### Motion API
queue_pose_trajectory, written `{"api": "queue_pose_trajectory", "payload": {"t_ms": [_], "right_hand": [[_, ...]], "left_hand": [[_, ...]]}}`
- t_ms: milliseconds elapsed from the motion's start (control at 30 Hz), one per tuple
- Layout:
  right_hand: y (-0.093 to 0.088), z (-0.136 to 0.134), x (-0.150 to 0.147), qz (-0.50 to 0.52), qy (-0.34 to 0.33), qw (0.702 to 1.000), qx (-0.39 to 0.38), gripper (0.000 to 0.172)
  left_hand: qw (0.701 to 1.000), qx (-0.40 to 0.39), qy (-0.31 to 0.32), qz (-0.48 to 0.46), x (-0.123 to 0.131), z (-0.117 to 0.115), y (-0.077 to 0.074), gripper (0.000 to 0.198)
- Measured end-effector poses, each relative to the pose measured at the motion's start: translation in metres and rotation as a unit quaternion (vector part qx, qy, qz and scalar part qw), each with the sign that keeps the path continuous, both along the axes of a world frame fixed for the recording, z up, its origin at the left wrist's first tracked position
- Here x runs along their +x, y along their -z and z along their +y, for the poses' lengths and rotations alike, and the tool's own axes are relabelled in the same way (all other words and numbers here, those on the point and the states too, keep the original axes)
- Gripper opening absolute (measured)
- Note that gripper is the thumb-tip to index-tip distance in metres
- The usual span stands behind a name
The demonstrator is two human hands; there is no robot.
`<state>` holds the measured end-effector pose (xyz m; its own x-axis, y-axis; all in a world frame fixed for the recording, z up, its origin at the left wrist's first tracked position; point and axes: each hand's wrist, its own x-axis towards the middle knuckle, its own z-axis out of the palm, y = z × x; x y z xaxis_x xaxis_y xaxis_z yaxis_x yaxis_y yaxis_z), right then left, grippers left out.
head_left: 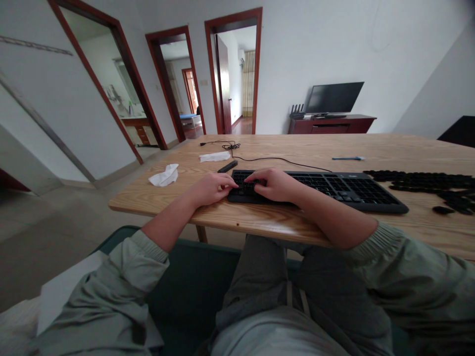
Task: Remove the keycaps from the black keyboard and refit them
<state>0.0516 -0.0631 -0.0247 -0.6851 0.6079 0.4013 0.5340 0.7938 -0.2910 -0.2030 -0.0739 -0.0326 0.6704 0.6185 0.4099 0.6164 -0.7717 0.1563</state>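
A black keyboard lies along the table's front edge, and much of it appears stripped of its keycaps. At its left end, my left hand rests with curled fingers, thumb and fingertips closed on the keyboard's edge. My right hand is over the left part of the keyboard, thumb and forefinger bent towards each other among the key positions. Whatever is between those fingertips is too small to make out. Rows of black pieces that look like loose keycaps lie to the right of the keyboard.
Behind the keyboard are its cable, a short black stick-like object, a folded white tissue and a slim blue-and-white brush-like tool. A crumpled tissue lies near the left table edge. A television stands on a cabinet beyond.
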Motion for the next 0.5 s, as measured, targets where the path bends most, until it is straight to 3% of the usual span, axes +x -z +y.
{"api": "queue_pose_trajectory", "payload": {"t_ms": [133,333,500], "right_hand": [[0.0,0.0,0.003,-0.002,0.0,1.0,0.0,0.039],[0.005,-0.003,-0.006,-0.024,-0.097,0.993,0.06,0.043],[0.006,-0.004,-0.009,-0.031,-0.095,0.992,0.076,0.036]], "left_hand": [[1.0,0.005,0.005,0.011,0.0,0.0,0.0,0.029],[1.0,0.018,0.007,0.019,0.001,0.0,-0.001,0.03],[0.999,0.02,0.02,0.015,0.001,-0.001,-0.001,0.037]]}}
